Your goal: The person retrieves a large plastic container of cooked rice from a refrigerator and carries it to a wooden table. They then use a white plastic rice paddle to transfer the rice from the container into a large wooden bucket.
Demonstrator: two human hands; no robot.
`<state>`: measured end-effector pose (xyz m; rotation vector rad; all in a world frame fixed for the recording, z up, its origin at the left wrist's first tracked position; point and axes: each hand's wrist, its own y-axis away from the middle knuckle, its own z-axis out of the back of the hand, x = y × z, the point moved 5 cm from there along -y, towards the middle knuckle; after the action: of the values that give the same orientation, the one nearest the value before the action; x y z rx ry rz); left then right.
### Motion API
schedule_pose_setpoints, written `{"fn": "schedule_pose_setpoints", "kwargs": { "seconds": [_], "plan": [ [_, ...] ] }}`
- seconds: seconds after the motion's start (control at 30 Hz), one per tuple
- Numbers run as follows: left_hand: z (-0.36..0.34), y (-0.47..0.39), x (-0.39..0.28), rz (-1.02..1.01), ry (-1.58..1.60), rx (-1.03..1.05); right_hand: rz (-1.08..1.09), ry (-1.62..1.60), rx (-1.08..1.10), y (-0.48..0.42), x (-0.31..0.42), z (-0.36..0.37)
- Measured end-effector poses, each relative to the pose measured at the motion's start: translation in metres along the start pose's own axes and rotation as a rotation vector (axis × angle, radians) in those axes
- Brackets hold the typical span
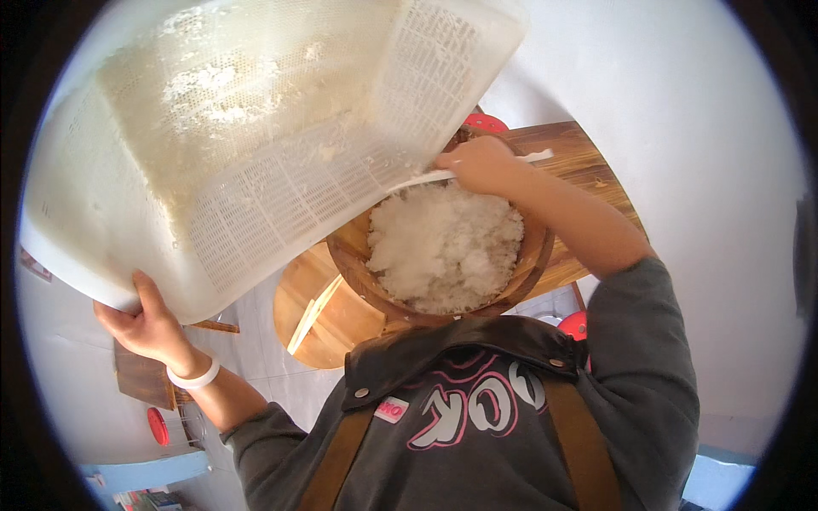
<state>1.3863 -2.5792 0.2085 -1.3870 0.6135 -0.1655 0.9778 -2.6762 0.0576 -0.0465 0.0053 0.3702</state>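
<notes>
A large white perforated plastic basket (268, 191) is tilted up at the upper left, with white grains stuck to its inside. My left hand (150, 322), above a white wristband, grips the basket's lower left rim. Below the basket's right edge sits a round wooden tub (540, 255) holding a heap of white cooked rice (447, 246). My right hand (482, 163) is closed on a white flat strip or handle (540, 155) beside the basket's rim, above the tub's far side. The strip's full shape is partly hidden by the hand.
The tub stands on a wooden table (588, 166). To its left, a round wooden board or stool top (339, 319) bears pale wooden sticks (313, 316). Red stool seats show at the far side (486, 121), lower right (573, 326) and lower left (158, 427). A pale wall rises at right.
</notes>
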Motion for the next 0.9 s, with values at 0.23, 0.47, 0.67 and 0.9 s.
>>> {"fn": "schedule_pose_setpoints", "kwargs": {
  "seconds": [0.23, 0.47, 0.67, 0.9],
  "plan": [
    [-0.029, -0.012, 0.031, 0.259, 0.237, 0.161, 0.096, -0.051, 0.378, 0.056, 0.010, -0.008],
    [-0.065, -0.023, 0.057, 0.452, 0.364, 0.333, -0.131, 0.249, 0.154, -0.010, -0.059, -0.053],
    [-0.071, -0.011, 0.083, 0.534, 0.230, 0.385, -0.123, 0.169, 0.315, 0.048, -0.019, -0.037],
    [-0.069, 0.019, 0.062, 0.591, 0.293, 0.315, -0.233, -0.064, -0.093, 0.081, -0.020, 0.069]
  ]
}}
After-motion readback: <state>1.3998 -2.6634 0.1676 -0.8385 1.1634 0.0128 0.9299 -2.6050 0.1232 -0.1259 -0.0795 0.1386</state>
